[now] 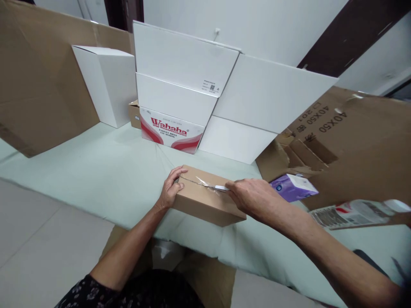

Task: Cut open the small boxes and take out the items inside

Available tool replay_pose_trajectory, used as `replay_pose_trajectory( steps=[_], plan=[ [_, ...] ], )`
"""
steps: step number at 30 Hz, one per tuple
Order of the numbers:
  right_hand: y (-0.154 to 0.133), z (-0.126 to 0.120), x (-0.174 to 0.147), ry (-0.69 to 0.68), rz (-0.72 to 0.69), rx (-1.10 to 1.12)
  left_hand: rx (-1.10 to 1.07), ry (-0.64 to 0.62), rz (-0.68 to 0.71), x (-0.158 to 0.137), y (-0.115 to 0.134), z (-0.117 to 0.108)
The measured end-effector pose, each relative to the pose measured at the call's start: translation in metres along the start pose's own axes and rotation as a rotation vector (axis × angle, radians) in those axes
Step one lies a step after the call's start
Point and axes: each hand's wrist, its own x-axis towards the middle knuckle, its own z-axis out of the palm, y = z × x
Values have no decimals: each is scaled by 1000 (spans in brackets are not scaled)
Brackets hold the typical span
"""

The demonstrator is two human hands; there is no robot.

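Observation:
A brown cardboard box (199, 203) lies on the green-covered table in front of me, with shiny clear tape (203, 181) along its top seam. My left hand (171, 188) grips the box's left end, thumb on top and fingers around the far side. In my right hand (247, 194) is a small knife (221, 188) with a white, pale tip showing; its blade or handle is mostly hidden by the fingers. The knife's tip rests at the taped seam, which looks partly slit toward the left.
White boxes (183, 55) and a Wahaha carton (171, 130) stand at the back. A tall white box (112, 85) and cardboard panel (41, 81) stand left. To the right are a purple tissue pack (290, 188), a clear bottle (359, 213) and a large cardboard sheet (369, 145).

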Motion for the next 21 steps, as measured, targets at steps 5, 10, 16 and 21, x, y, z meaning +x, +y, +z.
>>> replay_pose_trajectory(
  steps=[5, 10, 16, 21],
  plan=[
    [-2, 5, 1, 11, -11, -15, -11, 3, -9, -1, 0, 0],
    [-7, 16, 7, 85, -22, -17, -9, 2, -10, -1, 1, -1],
    [2, 19, 0, 44, -7, -45, -7, -4, -11, 0, 2, -1],
    [18, 25, -10, -21, 35, -52, -18, -1, -6, -1, 1, -1]
  ],
)
